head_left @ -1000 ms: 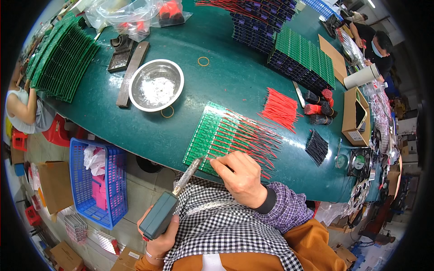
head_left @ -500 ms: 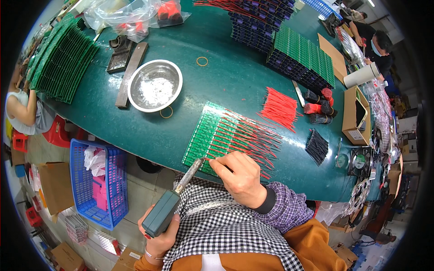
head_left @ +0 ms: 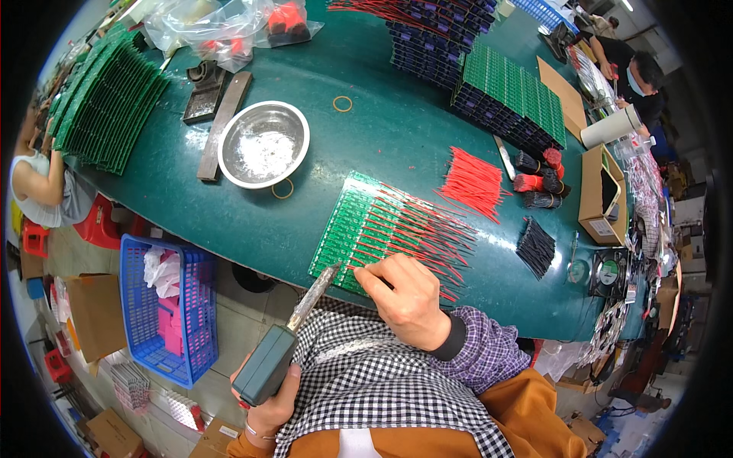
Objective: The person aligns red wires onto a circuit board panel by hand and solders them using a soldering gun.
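My left hand (head_left: 276,398) is wrapped round the dark green, box-shaped handle of a soldering iron (head_left: 307,304). The iron's long metal barrel slants up and away, its tip over the near part of a green circuit board (head_left: 336,237). Thumb and finger of my right hand (head_left: 406,296) pinch a thin red wire (head_left: 353,268) at the board, just right of the tip. Rows of red and black wires (head_left: 427,229) run from the board out to the right. Whether the tip touches the board, I cannot tell.
A steel bowl (head_left: 263,145) stands beyond the board. Loose red wires (head_left: 472,183) and black wires (head_left: 536,248) lie to the right, near a cardboard box (head_left: 599,195). Green board stacks (head_left: 511,88) stand behind. A blue basket (head_left: 172,313) is at lower left. Other people sit at both sides.
The soldering iron and my left hand have shifted a little to the left, and the tip has drawn slightly away from the pinched wire. My right hand stays in place.
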A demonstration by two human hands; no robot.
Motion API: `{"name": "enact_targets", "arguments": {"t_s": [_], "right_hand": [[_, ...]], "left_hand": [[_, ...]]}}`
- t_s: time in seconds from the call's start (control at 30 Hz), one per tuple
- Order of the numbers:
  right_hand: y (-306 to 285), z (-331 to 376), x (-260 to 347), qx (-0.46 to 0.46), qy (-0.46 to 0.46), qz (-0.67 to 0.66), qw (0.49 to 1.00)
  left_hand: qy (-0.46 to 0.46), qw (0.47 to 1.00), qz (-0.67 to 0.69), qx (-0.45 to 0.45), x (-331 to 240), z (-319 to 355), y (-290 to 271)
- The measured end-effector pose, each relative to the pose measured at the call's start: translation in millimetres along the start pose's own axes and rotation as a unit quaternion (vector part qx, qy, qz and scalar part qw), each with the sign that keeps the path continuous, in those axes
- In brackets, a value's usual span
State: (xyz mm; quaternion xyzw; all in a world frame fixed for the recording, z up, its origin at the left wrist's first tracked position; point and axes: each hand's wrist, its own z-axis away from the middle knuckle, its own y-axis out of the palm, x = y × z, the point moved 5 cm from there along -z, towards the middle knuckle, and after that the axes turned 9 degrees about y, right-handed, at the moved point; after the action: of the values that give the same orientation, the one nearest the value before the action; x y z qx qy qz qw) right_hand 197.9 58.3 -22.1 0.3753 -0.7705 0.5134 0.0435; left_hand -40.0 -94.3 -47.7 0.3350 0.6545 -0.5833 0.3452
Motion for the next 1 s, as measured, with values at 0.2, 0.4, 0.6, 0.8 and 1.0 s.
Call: {"name": "enact_targets", "arguments": {"t_s": [0.2,0.4,0.6,0.8,1.0], "right_hand": [[1,1,0,-0.005,-0.001,0.000,1.000],[1,2,-1,-0.003,0.002,-0.004,1.000],[0,1,1,-0.009,0.010,-0.020,1.000],[1,5,3,-0.010,-0.017,-0.031,0.999],[2,7,2,-0.003,-0.008,-0.035,0.999]], "left_hand": [[0.080,0.993,-0.059,-0.066,-10,-8,4],[0.046,0.996,-0.009,-0.078,-9,-9,4],[0.056,0.996,-0.010,-0.075,-8,-5,1],[-0.016,1.000,0.013,-0.005,0,5,2],[0.000,0.999,-0.015,-0.048,-5,-1,2]]}}
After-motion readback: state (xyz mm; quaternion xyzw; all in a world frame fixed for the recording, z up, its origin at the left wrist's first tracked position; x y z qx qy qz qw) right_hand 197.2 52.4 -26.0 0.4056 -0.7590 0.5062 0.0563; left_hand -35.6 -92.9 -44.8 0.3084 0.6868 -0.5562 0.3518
